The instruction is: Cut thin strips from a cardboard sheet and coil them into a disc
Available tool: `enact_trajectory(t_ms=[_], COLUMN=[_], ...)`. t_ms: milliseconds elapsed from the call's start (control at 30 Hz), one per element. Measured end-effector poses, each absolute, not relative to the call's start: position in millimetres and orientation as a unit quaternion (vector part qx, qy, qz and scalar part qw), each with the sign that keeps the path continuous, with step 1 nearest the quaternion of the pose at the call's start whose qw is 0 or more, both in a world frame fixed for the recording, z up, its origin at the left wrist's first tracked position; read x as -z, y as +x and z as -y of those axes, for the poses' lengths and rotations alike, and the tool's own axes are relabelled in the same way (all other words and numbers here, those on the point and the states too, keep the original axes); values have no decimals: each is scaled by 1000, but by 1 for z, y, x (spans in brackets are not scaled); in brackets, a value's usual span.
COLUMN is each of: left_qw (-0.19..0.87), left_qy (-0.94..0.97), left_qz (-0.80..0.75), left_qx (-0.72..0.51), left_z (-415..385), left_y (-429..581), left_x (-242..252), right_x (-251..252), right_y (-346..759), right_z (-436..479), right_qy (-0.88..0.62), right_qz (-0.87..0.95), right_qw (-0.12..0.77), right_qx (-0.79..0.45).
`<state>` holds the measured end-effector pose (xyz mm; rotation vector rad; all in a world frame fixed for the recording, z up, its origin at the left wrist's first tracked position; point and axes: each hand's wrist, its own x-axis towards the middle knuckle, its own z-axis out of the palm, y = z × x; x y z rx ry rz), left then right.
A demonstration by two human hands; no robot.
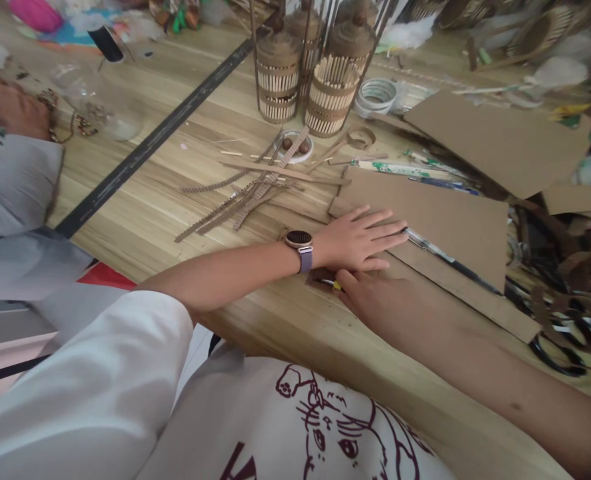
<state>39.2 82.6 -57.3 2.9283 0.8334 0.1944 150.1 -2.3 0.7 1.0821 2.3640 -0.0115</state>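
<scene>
Well, cardboard (pixel 455 217) lies under the spread left grip (pixel 354 240) (right grip (pixel 372 293) clasping a yellow tool (pixel 336 285)).

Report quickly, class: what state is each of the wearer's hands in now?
Left hand: open, spread flat on the cardboard.
Right hand: closed, holding a yellow tool.

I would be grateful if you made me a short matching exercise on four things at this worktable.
Things
1. left hand
2. right hand
3. pen
4. brown balls

Places and states
A. inside a white ring
B. palm down, fingers spread
C. black and clear, on the cardboard
D. closed on a yellow tool, mostly hidden

Pairs: 1-B, 2-D, 3-C, 4-A
</scene>
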Motion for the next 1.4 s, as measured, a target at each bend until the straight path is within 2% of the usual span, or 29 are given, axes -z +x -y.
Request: enact_trajectory(t_ms=[233, 533, 833, 1000, 1267, 1400], left_qw=[58, 38, 33, 39, 44, 35], left_qy=[958, 959, 963, 965, 964, 960], left_qz=[-276, -272, -262, -255, -260, -273], left_qx=[-55, -72, -57, -46, -40, -51], left_z=[-82, -82, -83, -82, -82, -83], left_y=[39, 39, 38, 37, 36, 32], left_x=[54, 58, 57, 54, 48, 43], right_x=[-6, 4, -12, -13, -16, -17], right_y=[147, 150, 134, 158, 179, 168], right_z=[1, 2, 0, 3, 10, 8], right_qy=[404, 394, 365, 388, 389, 387], right_qz=[-871, -888, -873, -848, -858, -874], right_qw=[279, 236, 324, 360, 336, 295], right_qx=[5, 13, -18, 9, -4, -4])
